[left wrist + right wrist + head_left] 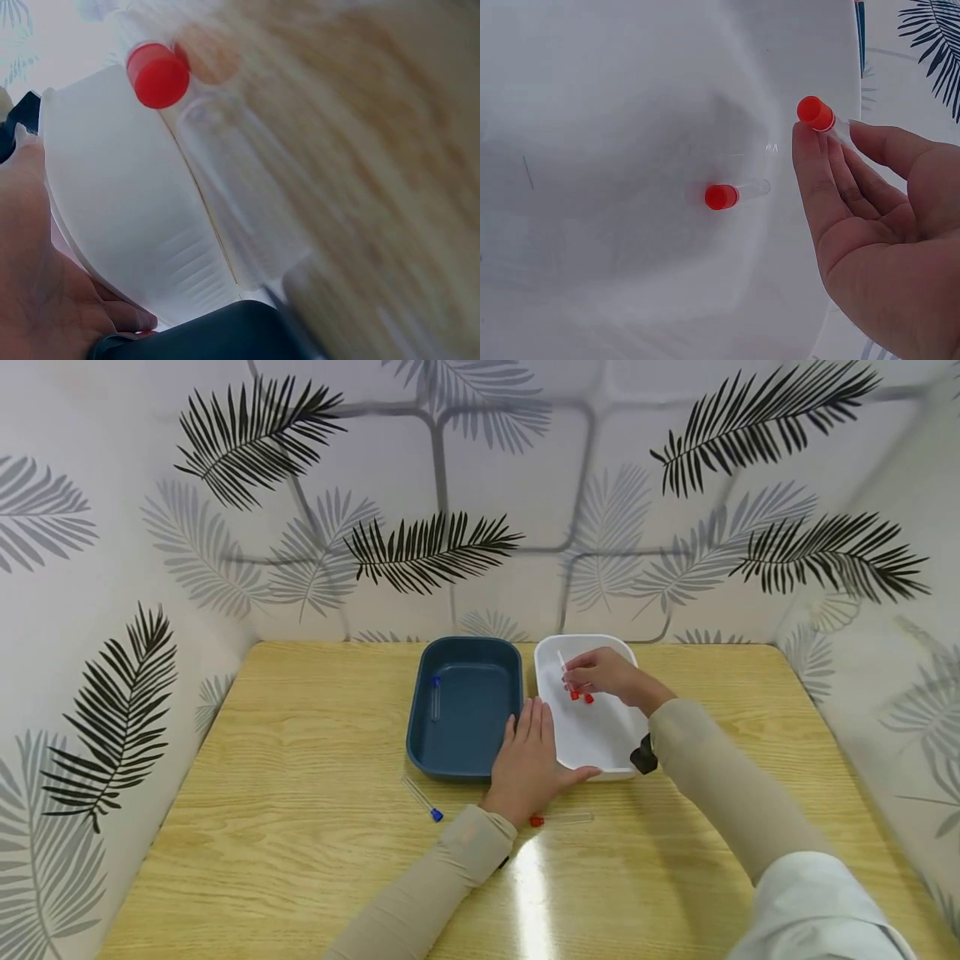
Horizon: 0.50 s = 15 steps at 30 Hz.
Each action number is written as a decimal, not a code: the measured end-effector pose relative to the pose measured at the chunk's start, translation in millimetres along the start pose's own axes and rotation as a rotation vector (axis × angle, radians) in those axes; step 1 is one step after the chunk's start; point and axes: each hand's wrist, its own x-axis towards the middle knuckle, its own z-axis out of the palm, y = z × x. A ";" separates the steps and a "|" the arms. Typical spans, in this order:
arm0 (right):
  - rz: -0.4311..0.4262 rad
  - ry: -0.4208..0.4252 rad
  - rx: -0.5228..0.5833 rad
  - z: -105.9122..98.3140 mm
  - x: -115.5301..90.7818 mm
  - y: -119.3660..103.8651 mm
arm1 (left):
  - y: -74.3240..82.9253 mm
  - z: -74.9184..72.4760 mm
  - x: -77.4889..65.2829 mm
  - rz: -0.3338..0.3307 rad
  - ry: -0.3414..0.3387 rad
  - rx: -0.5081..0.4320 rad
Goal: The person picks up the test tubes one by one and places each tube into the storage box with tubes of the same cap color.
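My right hand (609, 675) pinches a clear test tube with a red cap (815, 113) between thumb and fingers, over the far part of the white tray (592, 739). A second red-capped tube (721, 196) lies on that tray's bottom, below the hand. My left hand (527, 760) lies with straight fingers across the neighbouring rims of the white tray and the dark blue tray (468, 768), thumb spread along the white tray's near edge. Beside the left wrist, a red-capped tube (537, 821) lies on the table; it shows large in the left wrist view.
One blue-capped tube (436, 700) lies inside the dark blue tray. Another blue-capped tube (437, 815) lies on the wooden table (300, 827) in front of it. A patterned wall (480, 485) stands right behind the trays.
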 end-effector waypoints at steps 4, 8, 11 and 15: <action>0.036 -0.021 0.045 2.1 6.9 1.7 | 0.4 -0.8 0.4 0.001 -0.007 0.007; 0.034 -0.040 0.062 5.8 12.5 1.5 | 0.5 -1.9 -0.1 0.001 -0.009 0.015; 0.024 -0.061 0.068 9.1 15.4 0.0 | 0.4 -2.6 -0.3 0.002 -0.004 0.020; 0.021 -0.080 0.085 13.0 19.9 -1.5 | 0.0 -2.7 0.2 0.008 0.008 0.022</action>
